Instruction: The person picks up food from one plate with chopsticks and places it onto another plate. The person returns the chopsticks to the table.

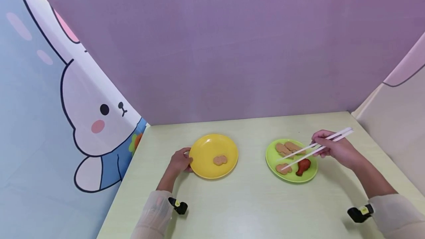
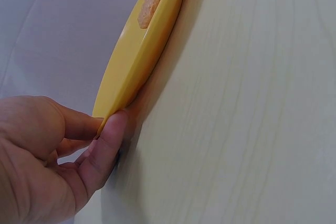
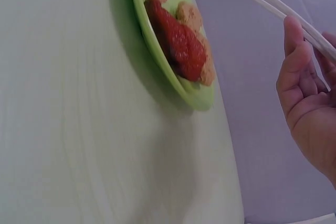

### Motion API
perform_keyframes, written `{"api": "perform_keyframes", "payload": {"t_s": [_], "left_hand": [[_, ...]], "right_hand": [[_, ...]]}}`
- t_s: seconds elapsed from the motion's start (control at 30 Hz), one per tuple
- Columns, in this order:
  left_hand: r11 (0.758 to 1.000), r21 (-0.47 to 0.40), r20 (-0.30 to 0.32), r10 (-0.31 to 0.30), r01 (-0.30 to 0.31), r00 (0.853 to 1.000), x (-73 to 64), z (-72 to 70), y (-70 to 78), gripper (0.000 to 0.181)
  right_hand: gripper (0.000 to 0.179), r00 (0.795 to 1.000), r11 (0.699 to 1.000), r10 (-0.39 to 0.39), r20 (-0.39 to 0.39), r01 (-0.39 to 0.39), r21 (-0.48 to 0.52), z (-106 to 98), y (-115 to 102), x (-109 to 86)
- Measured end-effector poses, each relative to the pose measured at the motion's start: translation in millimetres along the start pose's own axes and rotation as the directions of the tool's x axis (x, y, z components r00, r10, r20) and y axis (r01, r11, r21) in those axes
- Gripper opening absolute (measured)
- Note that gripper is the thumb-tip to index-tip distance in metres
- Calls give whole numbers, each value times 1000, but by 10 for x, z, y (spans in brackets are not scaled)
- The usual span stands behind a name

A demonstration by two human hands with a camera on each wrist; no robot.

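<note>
My left hand (image 1: 180, 160) pinches the left rim of a yellow plate (image 1: 204, 152) between thumb and fingers. On that plate lies one tan nugget-like piece (image 1: 220, 160). White chopsticks (image 1: 344, 132) are held in my right hand (image 1: 337, 150), spread apart, their tips over a green plate (image 1: 301, 178). This plate carries a red-brown drumstick (image 1: 303, 166) and several tan pieces (image 2: 153, 4), one of them near a chopstick tip at the front left. In the right wrist view the drumstick (image 3: 181, 45) shows clearly, while the chopstick tips run out of frame.
Both plates stand on a pale wood-grain table (image 1: 245, 205), the yellow one left of the green. A purple cloth backdrop (image 1: 232, 47) rises behind the table. At the left hangs a cloth with a cartoon rabbit (image 1: 89, 121).
</note>
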State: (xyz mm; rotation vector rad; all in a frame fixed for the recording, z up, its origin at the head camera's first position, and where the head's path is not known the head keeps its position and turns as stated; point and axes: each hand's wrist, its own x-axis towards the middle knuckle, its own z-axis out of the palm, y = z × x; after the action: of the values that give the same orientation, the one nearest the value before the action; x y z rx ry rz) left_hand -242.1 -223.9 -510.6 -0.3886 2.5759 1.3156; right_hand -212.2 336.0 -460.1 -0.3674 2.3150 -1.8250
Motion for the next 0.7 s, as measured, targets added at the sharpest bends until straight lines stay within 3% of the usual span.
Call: {"api": "perform_keyframes", "payload": {"t_s": [0.7], "left_hand": [[1000, 8, -11, 6, -6, 1000, -45, -12, 21, 52]], "right_hand": [[15, 999, 999, -14, 43, 16, -36, -94, 110, -85]]}}
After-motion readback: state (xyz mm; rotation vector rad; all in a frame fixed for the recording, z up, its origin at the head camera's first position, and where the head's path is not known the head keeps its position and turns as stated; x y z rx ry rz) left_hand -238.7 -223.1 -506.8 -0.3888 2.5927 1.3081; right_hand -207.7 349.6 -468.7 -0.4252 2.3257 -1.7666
